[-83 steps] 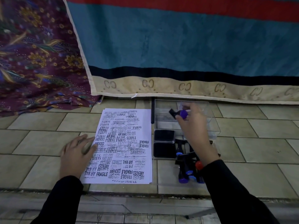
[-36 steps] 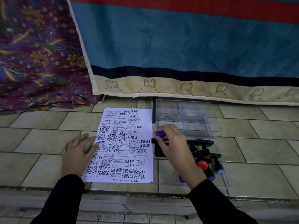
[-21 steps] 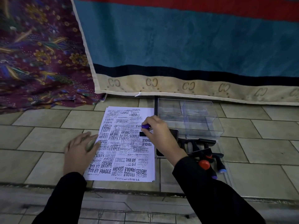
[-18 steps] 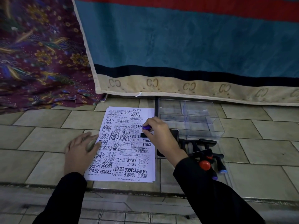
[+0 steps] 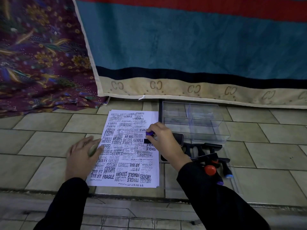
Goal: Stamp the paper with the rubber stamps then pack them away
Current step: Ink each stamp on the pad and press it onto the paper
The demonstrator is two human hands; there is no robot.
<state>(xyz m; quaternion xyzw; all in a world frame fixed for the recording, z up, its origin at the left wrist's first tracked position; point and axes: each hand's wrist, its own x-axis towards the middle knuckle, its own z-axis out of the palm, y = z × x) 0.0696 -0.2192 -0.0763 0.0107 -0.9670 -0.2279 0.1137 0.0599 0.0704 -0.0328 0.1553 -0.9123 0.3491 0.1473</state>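
A white paper point(image 5: 131, 151) crowded with black stamp prints lies on the tiled floor. My right hand point(image 5: 163, 143) grips a black rubber stamp with a purple knob point(image 5: 149, 136), its base down on the paper's right side. My left hand point(image 5: 83, 156) lies flat with straight fingers on the paper's left edge. Several other black stamps point(image 5: 210, 161) with red, blue and purple knobs lie in a heap to the right of my right wrist. A black ink pad point(image 5: 178, 138) shows partly behind that hand.
A clear plastic box point(image 5: 197, 121) stands open behind the stamps, its clear lid point(image 5: 235, 183) flat under them. A teal and red cloth point(image 5: 191, 47) hangs at the back, patterned purple fabric point(image 5: 41, 55) at the left. A floor ledge point(image 5: 132, 196) runs in front of the paper.
My right hand carried the purple-knobbed stamp from the clear box down to the ink pad, then left onto the paper. My left hand stayed on the paper's edge.
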